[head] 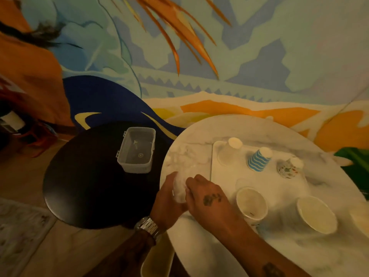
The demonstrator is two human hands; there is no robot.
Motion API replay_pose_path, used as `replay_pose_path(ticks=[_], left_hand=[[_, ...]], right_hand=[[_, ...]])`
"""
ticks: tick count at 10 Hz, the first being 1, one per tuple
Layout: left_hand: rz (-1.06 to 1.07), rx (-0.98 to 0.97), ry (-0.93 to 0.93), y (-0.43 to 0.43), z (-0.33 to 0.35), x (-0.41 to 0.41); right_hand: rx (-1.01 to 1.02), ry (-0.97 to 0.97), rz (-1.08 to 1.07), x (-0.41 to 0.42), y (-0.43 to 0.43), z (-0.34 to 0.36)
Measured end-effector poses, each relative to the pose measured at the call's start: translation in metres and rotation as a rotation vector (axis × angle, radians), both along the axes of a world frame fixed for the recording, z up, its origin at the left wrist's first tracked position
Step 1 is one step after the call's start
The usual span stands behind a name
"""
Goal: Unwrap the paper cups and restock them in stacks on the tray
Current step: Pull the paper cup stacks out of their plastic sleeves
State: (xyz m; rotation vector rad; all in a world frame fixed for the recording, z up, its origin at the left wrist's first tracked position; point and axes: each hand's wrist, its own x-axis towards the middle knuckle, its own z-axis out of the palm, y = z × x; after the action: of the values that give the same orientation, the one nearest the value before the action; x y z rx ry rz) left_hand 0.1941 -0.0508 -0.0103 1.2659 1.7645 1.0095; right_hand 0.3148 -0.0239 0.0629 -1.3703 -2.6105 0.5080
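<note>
While both hands met at the near-left edge of the white marble table (279, 256), the left hand (166, 202) was curled around a white wrapped bundle (179, 188), and the right hand (207, 198) pinched at its wrapping with bent fingers. On the tray (214, 156) three cups stood upside down: white (229, 151), blue-striped (259, 159), patterned (290, 167). Two open cups (251, 203) stood nearer. A clear plastic box (136, 149) sat on the black table (83, 186).
</note>
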Motion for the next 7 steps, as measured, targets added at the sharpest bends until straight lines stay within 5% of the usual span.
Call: replay_pose_path(ticks=[7], left_hand=[[-0.111, -0.105, 0.089, 0.001, -0.009, 0.004]], right_hand=[[-0.109, 0.141, -0.111, 0.032, -0.024, -0.013]])
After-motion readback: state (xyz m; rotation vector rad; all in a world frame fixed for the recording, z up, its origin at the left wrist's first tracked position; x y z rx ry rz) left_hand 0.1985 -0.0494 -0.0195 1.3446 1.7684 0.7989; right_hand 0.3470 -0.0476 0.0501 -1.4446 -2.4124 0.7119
